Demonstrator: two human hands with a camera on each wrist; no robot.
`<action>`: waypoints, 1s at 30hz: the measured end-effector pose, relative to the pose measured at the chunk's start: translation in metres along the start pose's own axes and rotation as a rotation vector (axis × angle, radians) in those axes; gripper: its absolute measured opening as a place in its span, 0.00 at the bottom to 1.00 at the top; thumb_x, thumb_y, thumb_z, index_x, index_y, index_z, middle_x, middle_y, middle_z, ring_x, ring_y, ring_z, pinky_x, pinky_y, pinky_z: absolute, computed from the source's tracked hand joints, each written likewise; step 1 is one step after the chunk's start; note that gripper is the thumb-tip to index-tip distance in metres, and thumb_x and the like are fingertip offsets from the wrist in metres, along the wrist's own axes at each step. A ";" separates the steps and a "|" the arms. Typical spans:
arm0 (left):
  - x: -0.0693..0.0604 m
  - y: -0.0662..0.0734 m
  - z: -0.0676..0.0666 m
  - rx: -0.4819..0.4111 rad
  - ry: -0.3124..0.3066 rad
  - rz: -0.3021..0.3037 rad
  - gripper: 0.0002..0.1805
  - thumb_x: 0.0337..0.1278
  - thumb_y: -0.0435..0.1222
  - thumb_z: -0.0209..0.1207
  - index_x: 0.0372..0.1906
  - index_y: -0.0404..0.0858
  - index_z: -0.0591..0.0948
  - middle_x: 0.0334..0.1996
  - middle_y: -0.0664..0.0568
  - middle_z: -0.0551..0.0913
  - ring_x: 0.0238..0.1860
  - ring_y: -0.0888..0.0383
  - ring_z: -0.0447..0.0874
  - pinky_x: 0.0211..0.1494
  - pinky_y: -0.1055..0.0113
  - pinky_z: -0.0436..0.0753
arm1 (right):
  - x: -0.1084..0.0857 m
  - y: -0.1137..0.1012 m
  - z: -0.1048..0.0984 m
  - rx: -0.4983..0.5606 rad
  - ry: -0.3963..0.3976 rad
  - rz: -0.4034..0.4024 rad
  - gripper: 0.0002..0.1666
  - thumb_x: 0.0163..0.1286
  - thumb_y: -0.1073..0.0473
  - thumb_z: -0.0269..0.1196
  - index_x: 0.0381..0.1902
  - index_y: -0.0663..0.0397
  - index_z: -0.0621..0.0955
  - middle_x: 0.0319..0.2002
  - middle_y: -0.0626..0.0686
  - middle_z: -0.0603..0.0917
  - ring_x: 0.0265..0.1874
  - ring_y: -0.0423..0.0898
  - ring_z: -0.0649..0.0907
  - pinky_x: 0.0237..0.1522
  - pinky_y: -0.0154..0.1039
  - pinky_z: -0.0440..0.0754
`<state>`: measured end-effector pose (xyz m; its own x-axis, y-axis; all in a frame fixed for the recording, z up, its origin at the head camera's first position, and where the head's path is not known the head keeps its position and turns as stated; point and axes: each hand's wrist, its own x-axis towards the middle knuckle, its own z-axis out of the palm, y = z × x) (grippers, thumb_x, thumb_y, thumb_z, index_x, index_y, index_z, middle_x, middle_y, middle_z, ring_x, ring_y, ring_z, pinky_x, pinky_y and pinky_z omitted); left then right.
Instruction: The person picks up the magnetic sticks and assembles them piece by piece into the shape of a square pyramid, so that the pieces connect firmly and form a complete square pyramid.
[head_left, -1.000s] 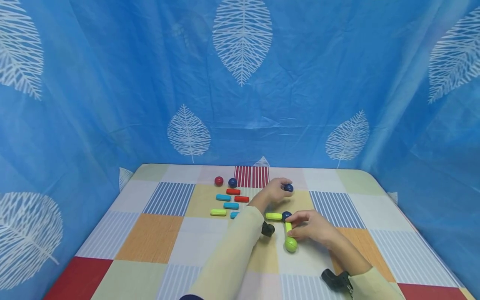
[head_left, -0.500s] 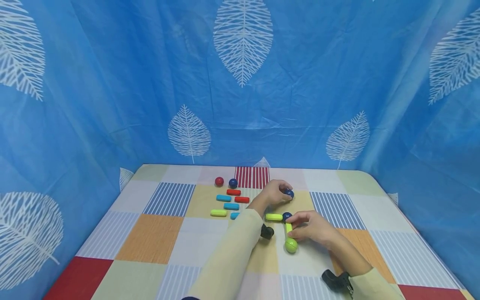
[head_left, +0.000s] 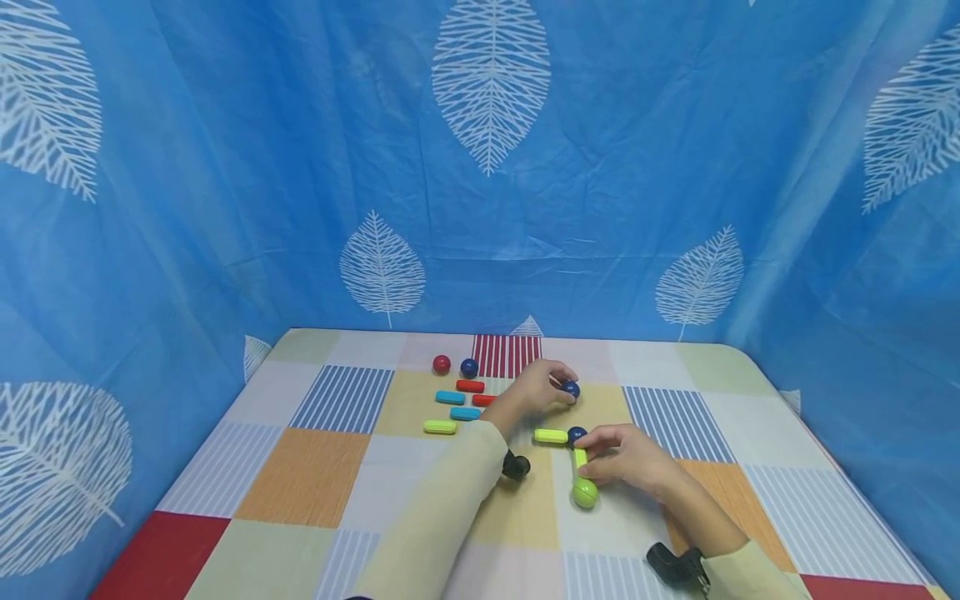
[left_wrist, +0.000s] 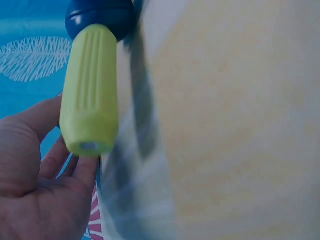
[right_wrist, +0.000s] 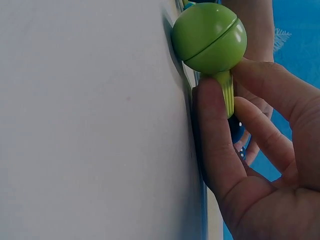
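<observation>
In the head view my left hand [head_left: 538,387] holds a dark blue ball [head_left: 572,390] between thumb and fingers, low over the table. Nearer, my right hand [head_left: 628,456] pinches a yellow-green rod [head_left: 580,459] that has a green ball [head_left: 585,492] on its near end. A second blue ball [head_left: 577,436] sits at the rod's far end, where another yellow-green rod [head_left: 551,436] joins it from the left. The right wrist view shows thumb and fingers on the rod just beyond the green ball [right_wrist: 209,39]. In the left wrist view, a yellow-green rod [left_wrist: 91,90] partly covers the left hand [left_wrist: 45,170].
Left of the hands lie loose pieces: a red ball [head_left: 442,364], a blue ball [head_left: 469,367], red rods [head_left: 470,386], light blue rods [head_left: 450,397] and a yellow-green rod [head_left: 439,427]. The left forearm hides part of this group. A blue leaf-patterned curtain [head_left: 480,250] stands behind the table [head_left: 292,475].
My left hand has brought the blue ball toward me and slightly left, closer to the joined rods. The right hand stays in place on its rod.
</observation>
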<state>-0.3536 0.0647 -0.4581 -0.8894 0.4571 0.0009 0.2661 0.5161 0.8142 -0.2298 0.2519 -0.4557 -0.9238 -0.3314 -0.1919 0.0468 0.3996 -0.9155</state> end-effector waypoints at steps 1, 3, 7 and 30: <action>-0.001 -0.001 -0.001 -0.008 0.002 -0.001 0.16 0.58 0.35 0.72 0.52 0.45 0.86 0.50 0.53 0.86 0.51 0.58 0.84 0.54 0.66 0.84 | 0.000 0.000 0.000 -0.002 0.002 0.002 0.27 0.55 0.63 0.78 0.53 0.65 0.84 0.43 0.59 0.83 0.36 0.48 0.85 0.41 0.41 0.90; -0.004 -0.002 -0.003 -0.020 0.006 -0.009 0.16 0.58 0.35 0.72 0.52 0.45 0.86 0.50 0.53 0.86 0.51 0.58 0.84 0.55 0.66 0.84 | 0.000 0.000 0.000 -0.007 0.000 0.004 0.27 0.56 0.63 0.78 0.54 0.64 0.84 0.43 0.59 0.83 0.36 0.48 0.85 0.41 0.41 0.90; -0.009 -0.004 -0.006 -0.039 0.005 0.001 0.16 0.58 0.35 0.72 0.51 0.45 0.86 0.51 0.53 0.86 0.50 0.58 0.84 0.54 0.67 0.84 | 0.000 0.000 -0.001 -0.007 -0.009 0.000 0.27 0.57 0.63 0.77 0.54 0.64 0.84 0.43 0.59 0.83 0.36 0.48 0.86 0.41 0.41 0.90; -0.068 -0.011 -0.034 -0.062 0.049 -0.020 0.15 0.59 0.34 0.71 0.50 0.45 0.85 0.51 0.51 0.85 0.47 0.57 0.85 0.49 0.63 0.87 | -0.003 -0.001 0.001 -0.059 0.022 0.019 0.26 0.58 0.61 0.77 0.54 0.60 0.85 0.45 0.58 0.84 0.36 0.48 0.85 0.40 0.41 0.89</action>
<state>-0.3084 0.0035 -0.4471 -0.9119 0.4103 0.0115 0.2260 0.4784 0.8486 -0.2271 0.2512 -0.4545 -0.9312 -0.3046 -0.2001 0.0420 0.4557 -0.8891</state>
